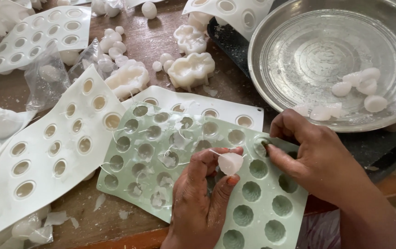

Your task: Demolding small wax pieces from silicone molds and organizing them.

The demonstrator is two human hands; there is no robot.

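Green mould (253, 203), apparently beside steel bowl (299, 60)

Green mold (253, 193) runs off bottom edge. Left hand (202, 193) covers some holes. Metal bowl (271, 60) cut at top. White mold (36, 157) cut at left edge.

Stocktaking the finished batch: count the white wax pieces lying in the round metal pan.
7, maybe more hidden: three white wax pieces clustered right, one below, three by the round metal pan's front rim.
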